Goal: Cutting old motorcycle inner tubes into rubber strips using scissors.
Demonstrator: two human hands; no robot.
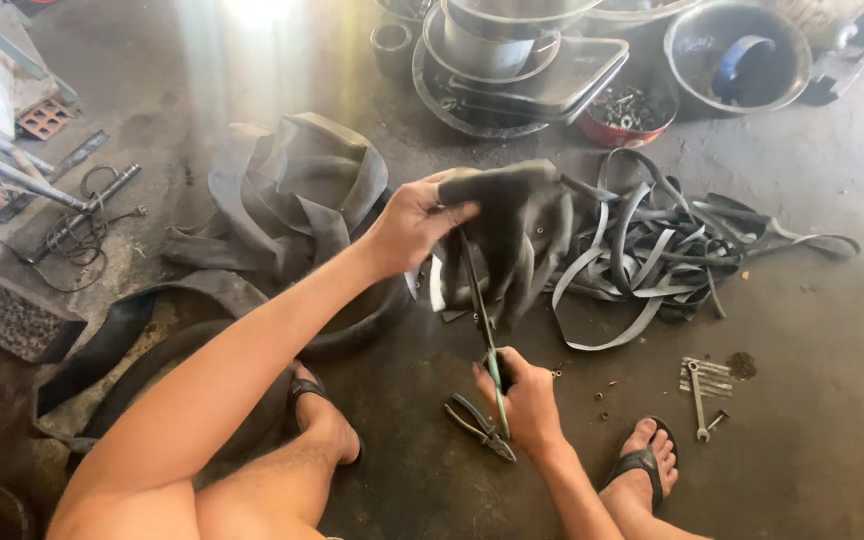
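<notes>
Scissors (482,330) are held shut-fisted by the rt hand (519,395); black rubber piece (507,235) is gripped up high by the lft hand (414,222). Many strips (642,250) are cut already; lots of tube (292,195) is left.

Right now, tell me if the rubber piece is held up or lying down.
Held up: the left hand grips the rubber piece above the floor, scissors at it.

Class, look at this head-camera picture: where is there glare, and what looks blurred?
Head view: strong glare washes out the concrete floor at top; the rubber piece in the left hand is motion-blurred; the right hand with scissors looks sharper.
</notes>
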